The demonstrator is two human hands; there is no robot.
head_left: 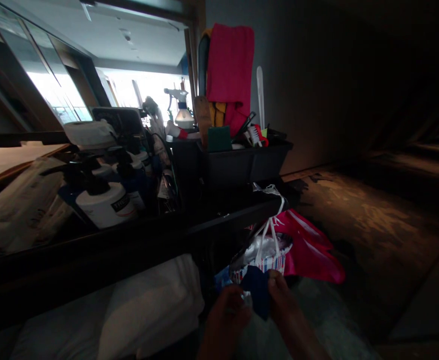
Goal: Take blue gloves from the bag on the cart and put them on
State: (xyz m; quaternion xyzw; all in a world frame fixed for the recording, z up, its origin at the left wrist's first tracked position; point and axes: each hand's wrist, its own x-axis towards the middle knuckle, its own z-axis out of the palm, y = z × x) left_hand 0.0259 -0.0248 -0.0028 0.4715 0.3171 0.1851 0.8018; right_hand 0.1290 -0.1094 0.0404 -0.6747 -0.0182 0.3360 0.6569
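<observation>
My left hand [225,320] and my right hand [283,300] are low in the head view, pinching opposite sides of a dark navy cloth [259,292]. A small shiny silvery piece [246,299] shows by the left fingers, but I cannot tell what it is. Just beyond the hands, a striped woven bag [260,263] with white handles [274,220] hangs from the dark cart's shelf edge [234,217]. A crumpled magenta plastic bag [309,250] lies to its right.
Folded white linen [151,305] lies left of my hands. The cart holds white pump bottles [104,204], a black caddy [242,162] with brushes, a spray bottle [183,112] and a pink cloth [230,65]. A carpeted corridor floor [365,225] runs off to the right beside a wall.
</observation>
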